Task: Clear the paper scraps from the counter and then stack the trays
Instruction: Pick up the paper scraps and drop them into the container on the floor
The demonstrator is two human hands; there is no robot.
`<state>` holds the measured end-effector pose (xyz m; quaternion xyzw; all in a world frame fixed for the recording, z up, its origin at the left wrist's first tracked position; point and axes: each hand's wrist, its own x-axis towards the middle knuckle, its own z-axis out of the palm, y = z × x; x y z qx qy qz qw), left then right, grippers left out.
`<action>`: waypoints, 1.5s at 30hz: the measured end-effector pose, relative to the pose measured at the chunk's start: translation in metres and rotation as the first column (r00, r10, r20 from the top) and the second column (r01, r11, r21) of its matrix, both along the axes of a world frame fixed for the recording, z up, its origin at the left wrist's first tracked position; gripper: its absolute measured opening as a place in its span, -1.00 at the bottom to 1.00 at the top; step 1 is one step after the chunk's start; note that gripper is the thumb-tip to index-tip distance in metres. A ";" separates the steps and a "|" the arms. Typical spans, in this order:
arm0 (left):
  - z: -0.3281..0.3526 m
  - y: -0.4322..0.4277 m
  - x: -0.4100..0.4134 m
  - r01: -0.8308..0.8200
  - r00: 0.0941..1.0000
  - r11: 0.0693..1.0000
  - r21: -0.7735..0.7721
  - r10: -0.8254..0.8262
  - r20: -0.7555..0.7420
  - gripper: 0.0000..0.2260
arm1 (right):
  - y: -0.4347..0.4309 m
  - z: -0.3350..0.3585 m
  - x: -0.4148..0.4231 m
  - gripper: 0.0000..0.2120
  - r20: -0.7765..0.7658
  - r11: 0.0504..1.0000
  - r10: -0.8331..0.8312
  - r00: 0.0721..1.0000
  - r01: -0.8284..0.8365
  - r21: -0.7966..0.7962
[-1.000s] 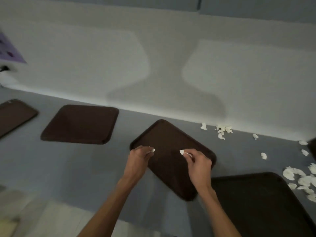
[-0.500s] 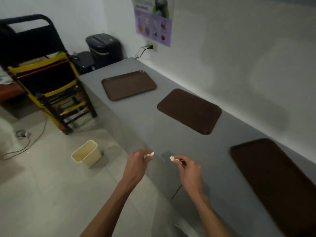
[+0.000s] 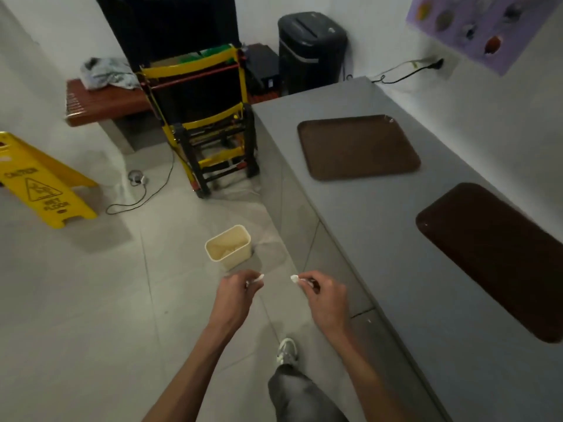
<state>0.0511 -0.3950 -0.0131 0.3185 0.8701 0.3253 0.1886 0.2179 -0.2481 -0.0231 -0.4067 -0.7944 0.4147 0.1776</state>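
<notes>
I find the left hand (image 3: 236,295) pinching a small white paper scrap (image 3: 259,278) at its fingertips. The right hand (image 3: 324,296) pinches a second scrap (image 3: 294,278) the same way, and both are held over the floor, close to the cream bin (image 3: 237,260) standing near the front of the table (image 3: 380,239). On the grey table the far tray (image 3: 358,147) and the near tray (image 3: 493,257), both brown, lie flat and well apart.
</notes>
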 end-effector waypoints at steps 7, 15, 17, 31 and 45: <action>-0.028 0.008 -0.136 -0.117 0.991 0.992 -0.049 0.120 0.061 -0.92 | 0.020 -0.019 -0.149 -0.96 0.071 0.991 0.126 0.989 -0.124 -0.041; -0.096 0.030 -0.295 -0.082 0.985 0.982 -0.171 0.106 0.134 -0.92 | 0.035 -0.091 -0.296 -0.88 0.155 0.990 0.086 0.984 -0.066 -0.126; -0.120 0.039 -0.333 -0.043 0.988 0.976 -0.212 0.074 0.138 -0.89 | 0.036 -0.114 -0.329 -0.89 0.176 0.988 0.062 0.983 -0.036 -0.147; -0.348 0.095 -0.471 0.227 0.962 0.881 -0.414 -0.136 0.238 -0.83 | 0.059 -0.349 -0.481 -0.79 0.426 0.963 0.021 0.905 0.096 -0.251; -0.593 0.140 -0.500 0.310 0.942 0.801 -0.512 -0.185 0.281 -0.80 | 0.114 -0.592 -0.554 -0.73 0.567 0.979 0.171 0.806 -0.075 -0.189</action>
